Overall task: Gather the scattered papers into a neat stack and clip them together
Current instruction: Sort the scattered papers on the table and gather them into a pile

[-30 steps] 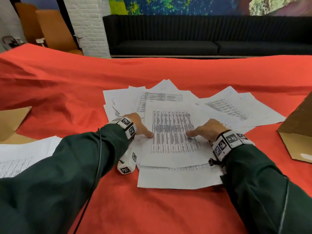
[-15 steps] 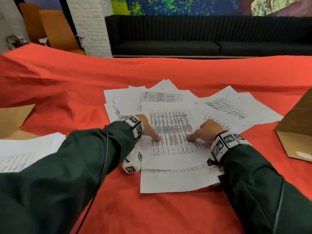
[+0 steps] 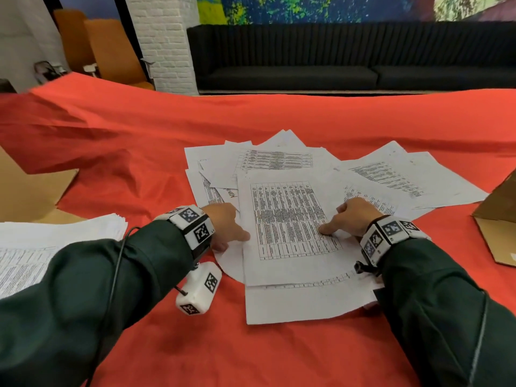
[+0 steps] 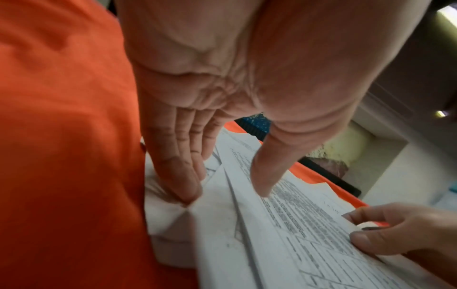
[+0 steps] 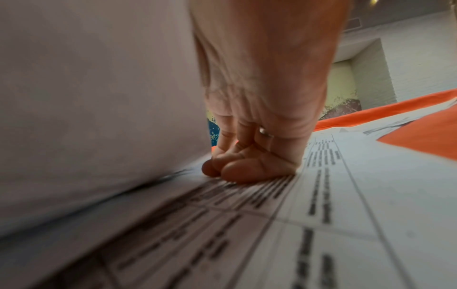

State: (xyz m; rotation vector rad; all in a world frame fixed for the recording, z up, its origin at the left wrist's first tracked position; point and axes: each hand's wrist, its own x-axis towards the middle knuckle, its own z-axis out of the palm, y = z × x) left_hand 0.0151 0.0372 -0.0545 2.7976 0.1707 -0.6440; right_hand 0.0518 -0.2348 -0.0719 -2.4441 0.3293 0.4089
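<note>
Several printed sheets (image 3: 279,160) lie fanned out on the red cloth (image 3: 167,141) in the middle of the head view. A top sheet with a table (image 3: 287,219) lies nearest me over two more. My left hand (image 3: 226,227) rests at its left edge. In the left wrist view its straight fingers (image 4: 178,176) press a lower sheet and its thumb (image 4: 262,176) presses the top one. My right hand (image 3: 354,216) holds the right edge. Its thumb lies on top. Its curled fingertips (image 5: 237,172) sit under the raised sheet (image 5: 99,97).
A separate pile of printed papers (image 3: 42,247) lies at the near left. Flat cardboard (image 3: 28,191) lies behind that pile, and another cardboard piece (image 3: 499,219) stands at the right edge. Bare red cloth (image 3: 279,358) stretches in front. A black sofa (image 3: 335,65) stands beyond the table.
Both hands have slid slightly toward me on the top sheets. The left thumb now sits at the top sheet's left edge, and that sheet has turned a little.
</note>
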